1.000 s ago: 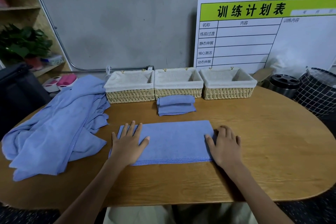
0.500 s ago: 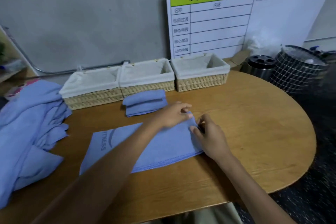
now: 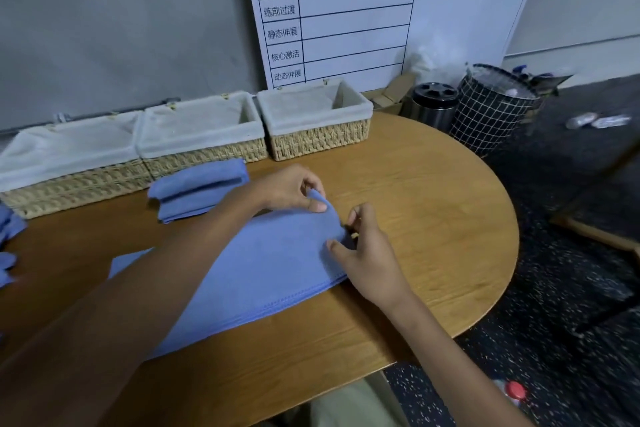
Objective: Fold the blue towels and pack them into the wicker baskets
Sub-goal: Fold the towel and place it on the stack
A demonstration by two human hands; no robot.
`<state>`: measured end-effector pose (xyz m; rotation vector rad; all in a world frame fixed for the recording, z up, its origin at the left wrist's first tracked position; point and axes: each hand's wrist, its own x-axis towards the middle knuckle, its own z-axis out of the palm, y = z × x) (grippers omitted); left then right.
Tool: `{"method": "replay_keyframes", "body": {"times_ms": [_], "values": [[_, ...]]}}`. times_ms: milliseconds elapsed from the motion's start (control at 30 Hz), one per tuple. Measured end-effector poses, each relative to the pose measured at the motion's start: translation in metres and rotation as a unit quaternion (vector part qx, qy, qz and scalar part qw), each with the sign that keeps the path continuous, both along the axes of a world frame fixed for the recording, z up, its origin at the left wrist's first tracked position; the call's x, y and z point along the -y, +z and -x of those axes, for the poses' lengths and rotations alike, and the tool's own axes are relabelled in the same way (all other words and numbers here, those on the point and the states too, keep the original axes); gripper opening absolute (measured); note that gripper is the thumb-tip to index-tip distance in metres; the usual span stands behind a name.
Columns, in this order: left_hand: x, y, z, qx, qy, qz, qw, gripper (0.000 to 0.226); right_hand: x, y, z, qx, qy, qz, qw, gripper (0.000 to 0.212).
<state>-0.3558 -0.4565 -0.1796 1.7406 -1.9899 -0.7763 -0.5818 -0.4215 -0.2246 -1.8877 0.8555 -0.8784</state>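
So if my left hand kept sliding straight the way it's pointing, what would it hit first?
Probably nothing soon. Your left hand, pinching the far right corner of the flat blue towel, points right across bare table. The way looks free to the table's edge; the right basket sits further back, though depth is unclear.

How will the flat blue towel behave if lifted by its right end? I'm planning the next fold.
Probably floppy: the towel already bends where the left hand pinches it. Likely light and unslippery, with a nappy surface.
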Motion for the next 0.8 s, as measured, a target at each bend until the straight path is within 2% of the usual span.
{"method": "replay_keyframes", "body": {"times_ms": [100,233,400,500,633,800], "values": [[-0.021,0.012,-0.003,-0.032,0.026,0.046,0.998,0.021,-0.017,0.007,-0.004,0.036,-0.032,0.023,0.999,0.037],[-0.066,0.034,-0.015,-0.152,0.109,0.068,0.980,0.005,-0.046,0.029,-0.018,0.090,-0.026,0.060,0.994,0.038],[-0.128,0.053,-0.042,-0.332,0.196,0.091,0.918,0.015,-0.085,0.054,-0.047,0.127,-0.005,0.095,0.987,0.046],[-0.156,0.058,-0.053,-0.405,0.223,0.094,0.882,0.018,-0.104,0.059,-0.070,0.102,0.029,0.141,0.984,0.048],[-0.186,0.059,-0.072,-0.399,0.264,0.111,0.871,0.029,-0.125,0.056,-0.104,0.069,0.063,0.187,0.978,0.050],[-0.222,0.048,-0.099,-0.356,0.309,0.124,0.873,0.023,-0.152,0.047,-0.139,0.011,0.103,0.215,0.971,0.032]]}}
